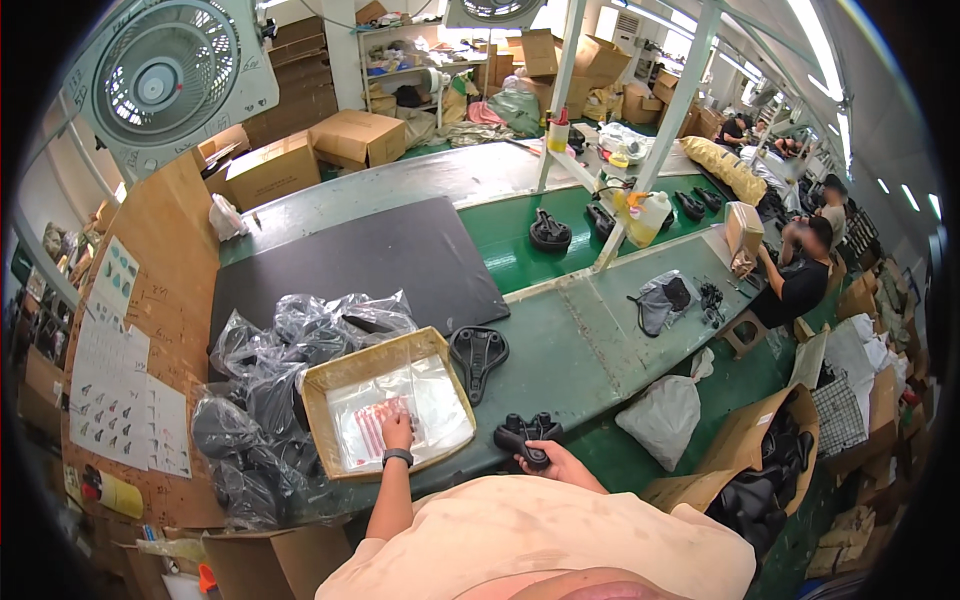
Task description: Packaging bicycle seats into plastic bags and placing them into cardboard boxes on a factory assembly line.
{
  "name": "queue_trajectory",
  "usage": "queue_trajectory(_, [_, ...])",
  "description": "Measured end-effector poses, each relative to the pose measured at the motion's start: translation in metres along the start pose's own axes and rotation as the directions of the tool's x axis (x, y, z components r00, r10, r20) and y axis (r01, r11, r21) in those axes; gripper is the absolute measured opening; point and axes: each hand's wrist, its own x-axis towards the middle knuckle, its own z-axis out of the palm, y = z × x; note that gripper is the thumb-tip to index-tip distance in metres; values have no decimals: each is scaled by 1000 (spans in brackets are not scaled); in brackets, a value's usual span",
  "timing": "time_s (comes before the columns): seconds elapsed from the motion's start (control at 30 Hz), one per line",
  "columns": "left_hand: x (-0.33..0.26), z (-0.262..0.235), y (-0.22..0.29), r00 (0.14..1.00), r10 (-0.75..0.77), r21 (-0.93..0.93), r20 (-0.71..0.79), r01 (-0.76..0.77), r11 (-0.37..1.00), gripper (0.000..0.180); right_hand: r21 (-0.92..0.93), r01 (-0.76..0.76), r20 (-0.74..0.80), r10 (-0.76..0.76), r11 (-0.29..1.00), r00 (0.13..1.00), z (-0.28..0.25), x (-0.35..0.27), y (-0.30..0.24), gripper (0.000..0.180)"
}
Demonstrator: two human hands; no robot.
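Observation:
My right hand is closed around a black bicycle saddle at the bench's near edge. Inside a shallow cardboard box, my left hand, with a dark band at its wrist, rests on a stack of clear plastic bags with red print. Its fingers look pinched on the top bag, though the fingertips are small and partly hidden. Another saddle, black and broad at one end, lies just right of the box. To its left are several saddles wrapped in clear plastic.
A dark mat covers the bench beyond the box. Further off, a green conveyor belt carries black saddles. A plywood board with paper sheets stands at left. An open carton of black items is at lower right; a person sits further right.

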Motion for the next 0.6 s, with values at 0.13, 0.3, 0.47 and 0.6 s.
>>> queue_trajectory(0.13, [-23,-38,5,956,276,554,-99,-178,814,32,-136,109,97,-96,985,991,43,-11,13,37])
queue_trajectory(0.3, [-70,-68,54,966,235,541,-109,-141,829,29,-383,231,172,-177,894,969,114,-52,21,39])
queue_trajectory(0.47, [-105,-54,79,954,295,243,48,-297,923,28,-398,317,497,-88,861,863,169,-72,28,50])
queue_trajectory(0.6, [-141,-35,96,860,451,123,241,-488,864,21,-466,232,563,84,854,822,204,-59,48,55])
